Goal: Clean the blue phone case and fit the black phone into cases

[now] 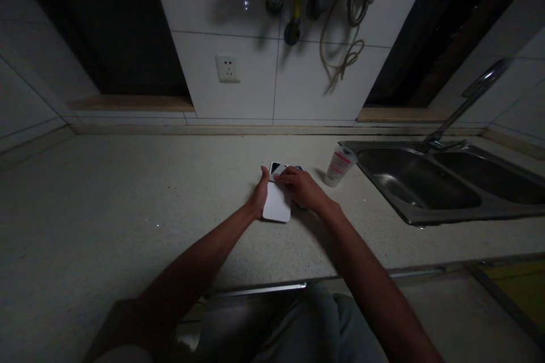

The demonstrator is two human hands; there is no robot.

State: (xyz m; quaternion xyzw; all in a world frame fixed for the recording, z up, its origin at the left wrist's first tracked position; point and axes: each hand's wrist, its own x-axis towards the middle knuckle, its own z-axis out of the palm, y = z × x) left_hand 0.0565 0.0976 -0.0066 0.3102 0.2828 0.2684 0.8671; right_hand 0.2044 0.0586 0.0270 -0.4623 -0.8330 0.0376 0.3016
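A flat white box [276,202] with rounded corners lies on the counter, or just above it, in front of me. My left hand [259,195] grips its left edge, thumb pointing away from me. Over the box's far end, the fingers of my right hand [300,184] are bent together on a small pale piece [280,169]; whether it is paper or part of the box I cannot tell. Just beyond shows a white-edged item with a dark face [275,166]. Something dark blue [299,168] peeks out behind my right hand, mostly hidden by it.
A clear plastic cup with red print [339,165] stands to the right on the pale countertop [128,193]. Past it is a steel double sink [404,219] with a tap [464,105]. The tiled back wall carries a socket [227,69], pipes and hoses. The light is dim.
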